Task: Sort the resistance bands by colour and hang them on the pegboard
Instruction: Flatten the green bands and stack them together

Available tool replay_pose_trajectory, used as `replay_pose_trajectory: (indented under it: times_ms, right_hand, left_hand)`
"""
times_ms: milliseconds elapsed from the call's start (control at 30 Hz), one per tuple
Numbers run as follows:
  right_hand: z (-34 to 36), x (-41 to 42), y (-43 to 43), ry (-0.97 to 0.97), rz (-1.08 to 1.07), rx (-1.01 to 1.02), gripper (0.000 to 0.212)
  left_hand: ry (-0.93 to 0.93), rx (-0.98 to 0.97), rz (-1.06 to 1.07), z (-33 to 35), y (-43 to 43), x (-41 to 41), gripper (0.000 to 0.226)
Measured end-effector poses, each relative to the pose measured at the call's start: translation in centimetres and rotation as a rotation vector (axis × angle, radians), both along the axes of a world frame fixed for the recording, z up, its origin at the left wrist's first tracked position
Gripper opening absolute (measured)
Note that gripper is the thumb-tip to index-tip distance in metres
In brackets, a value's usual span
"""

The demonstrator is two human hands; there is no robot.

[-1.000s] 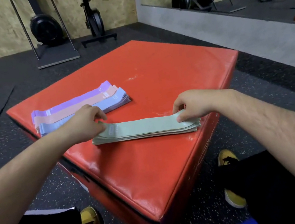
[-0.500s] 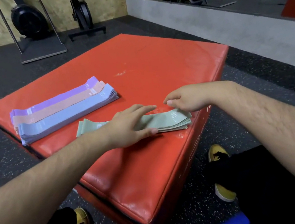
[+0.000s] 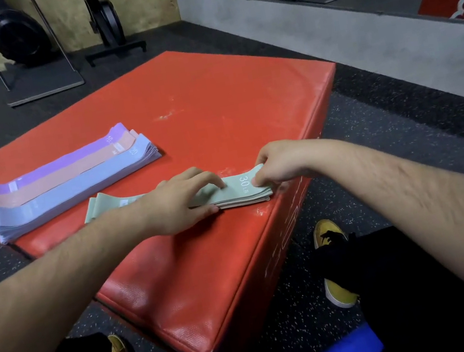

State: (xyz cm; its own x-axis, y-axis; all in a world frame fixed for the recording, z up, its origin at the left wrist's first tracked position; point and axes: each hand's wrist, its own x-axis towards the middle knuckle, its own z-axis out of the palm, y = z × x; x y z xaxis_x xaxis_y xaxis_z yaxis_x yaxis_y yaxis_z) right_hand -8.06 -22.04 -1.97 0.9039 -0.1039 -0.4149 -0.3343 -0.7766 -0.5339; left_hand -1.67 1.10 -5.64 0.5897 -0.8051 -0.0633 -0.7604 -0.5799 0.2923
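Head view: flat mint-green fabric resistance bands (image 3: pixel 244 188) are stacked at the right edge of the red padded vinyl box (image 3: pixel 212 108), pressed down by straight fingers of the left hand (image 3: pixel 178 205), their end pinched by the right hand (image 3: pixel 280 164). Open red surface is seen beyond them.

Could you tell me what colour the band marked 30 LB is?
The 30 LB band is pale mint green, clearest in head view.

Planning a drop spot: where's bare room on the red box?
Free: red box top beyond the green bands, right of the purple-pink-blue stack; also its near corner. Crowded: left hand, right hand on the bands; stack close.
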Motion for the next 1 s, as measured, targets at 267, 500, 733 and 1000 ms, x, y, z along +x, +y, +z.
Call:
replay_pose_trajectory:
  times_ms: [267, 500, 733, 1000]
  right_hand:
    - [0.0, 0.0, -0.1, 0.095, -0.125, 0.097, 0.019]
    - [-0.7, 0.6, 0.1, 0.092, -0.132, 0.189, 0.015]
    - [-0.6, 1.3, 0.1, 0.063, -0.078, 0.286, 0.032]
    - [0.3, 1.2, 0.3, -0.003, 0.097, 0.054, 0.04]
  left_hand:
    - [0.104, -0.073, 0.154, -0.5, -1.1, 0.3, 0.032]
    - [0.149, -0.013, 0.162, 0.7, -1.6, 0.1, 0.033]
    - [0.15, 0.034, 0.104, 1.6, -2.0, 0.5, 0.045]
    - [0.186, 0.146, 0.038, 2.2, -2.7, 1.1, 0.062]
